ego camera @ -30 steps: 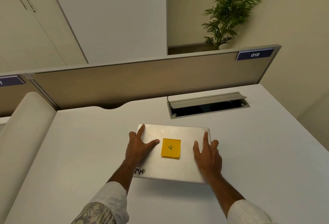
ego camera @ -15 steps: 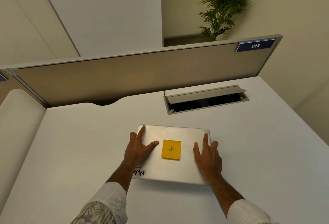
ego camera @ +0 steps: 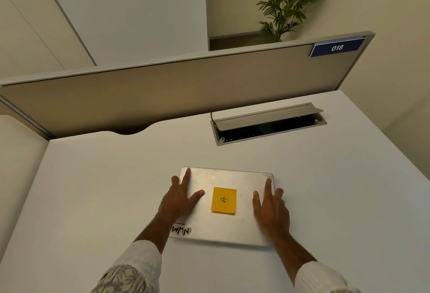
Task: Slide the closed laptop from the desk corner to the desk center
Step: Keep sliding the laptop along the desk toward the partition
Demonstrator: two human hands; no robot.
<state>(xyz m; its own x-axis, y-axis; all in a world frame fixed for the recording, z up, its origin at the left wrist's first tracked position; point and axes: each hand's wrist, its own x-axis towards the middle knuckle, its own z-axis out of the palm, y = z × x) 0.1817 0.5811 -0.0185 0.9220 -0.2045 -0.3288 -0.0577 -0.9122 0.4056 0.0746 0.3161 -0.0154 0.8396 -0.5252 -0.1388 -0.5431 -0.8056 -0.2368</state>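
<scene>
The closed silver laptop (ego camera: pixel 244 225) lies flat on the white desk (ego camera: pixel 97 188), in front of me and around the middle of its width. A yellow sticky note (ego camera: pixel 223 200) sits on its lid, and a black sticker is at the near left corner. My left hand (ego camera: pixel 180 202) presses flat on the lid's left part, fingers spread, the outer finger past the left edge. My right hand (ego camera: pixel 271 209) presses flat on the right part, one finger over the right edge.
An open cable box (ego camera: pixel 267 127) with a raised grey flap is set into the desk behind the laptop, to the right. A beige partition (ego camera: pixel 186 88) with a label 018 bounds the far edge. A potted plant (ego camera: pixel 286 2) stands beyond it.
The laptop, under both hands, has crept slightly to the right relative to the desk's left edge. The hands keep the same placement on the lid.
</scene>
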